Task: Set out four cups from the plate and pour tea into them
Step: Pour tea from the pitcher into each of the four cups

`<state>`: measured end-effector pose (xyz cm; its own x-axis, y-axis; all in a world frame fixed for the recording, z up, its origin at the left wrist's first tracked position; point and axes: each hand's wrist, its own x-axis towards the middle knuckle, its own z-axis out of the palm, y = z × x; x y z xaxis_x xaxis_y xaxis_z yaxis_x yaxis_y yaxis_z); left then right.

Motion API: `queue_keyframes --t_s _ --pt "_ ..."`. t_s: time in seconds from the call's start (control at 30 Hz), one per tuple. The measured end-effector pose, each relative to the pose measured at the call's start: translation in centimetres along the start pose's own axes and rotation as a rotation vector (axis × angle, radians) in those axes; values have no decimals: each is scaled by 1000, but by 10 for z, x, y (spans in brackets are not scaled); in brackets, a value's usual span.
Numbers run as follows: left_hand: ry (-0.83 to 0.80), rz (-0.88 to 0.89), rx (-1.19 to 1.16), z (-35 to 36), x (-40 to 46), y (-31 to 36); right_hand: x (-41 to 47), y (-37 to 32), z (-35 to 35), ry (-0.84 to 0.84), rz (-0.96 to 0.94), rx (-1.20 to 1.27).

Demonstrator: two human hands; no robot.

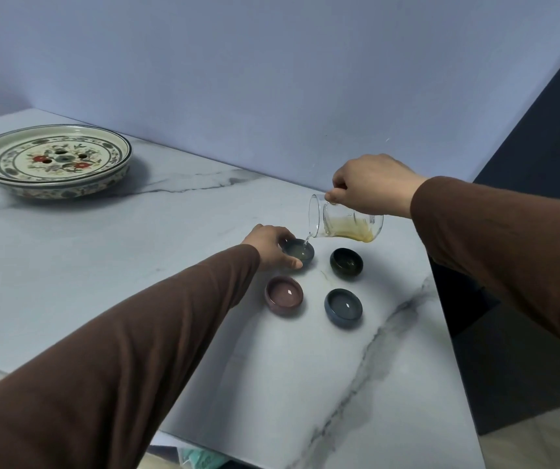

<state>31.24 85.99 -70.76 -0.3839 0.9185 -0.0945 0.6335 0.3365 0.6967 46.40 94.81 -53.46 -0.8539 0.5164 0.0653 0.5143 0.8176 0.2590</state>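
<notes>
Bench (102,265): marbled white; plate (51,160) far left.
Right hand (370,187): I see it gripping tilted glass pitcher (346,223), tea streaming.
Left hand (272,247): steadies receiving cup (300,253).
Other cups: pink (284,295), blue (343,307), dark (346,262).

The right hand (371,187) tips the glass pitcher (344,221), pouring tea into the cup (300,253) held by the left hand (268,247).

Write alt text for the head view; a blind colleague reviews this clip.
The right hand tips a glass pitcher, pouring tea into a dark cup steadied by the left hand. Three more cups stand beside it on the marble table; a floral plate sits far left.
</notes>
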Motion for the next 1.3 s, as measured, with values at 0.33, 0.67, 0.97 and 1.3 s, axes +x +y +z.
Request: queue_keyframes --t_s 0.33,0.67,0.97,1.3 --pt "0 -5 -5 1 2 -1 -2 3 3 1 4 -5" --pt "-23 -44 -8 3 0 3 -44 32 41 -7 369 589" --pt "38 -10 -196 -17 -50 1 -86 19 45 100 346 960" --pt "90 -7 -142 6 -116 -13 -104 -10 23 14 143 554"
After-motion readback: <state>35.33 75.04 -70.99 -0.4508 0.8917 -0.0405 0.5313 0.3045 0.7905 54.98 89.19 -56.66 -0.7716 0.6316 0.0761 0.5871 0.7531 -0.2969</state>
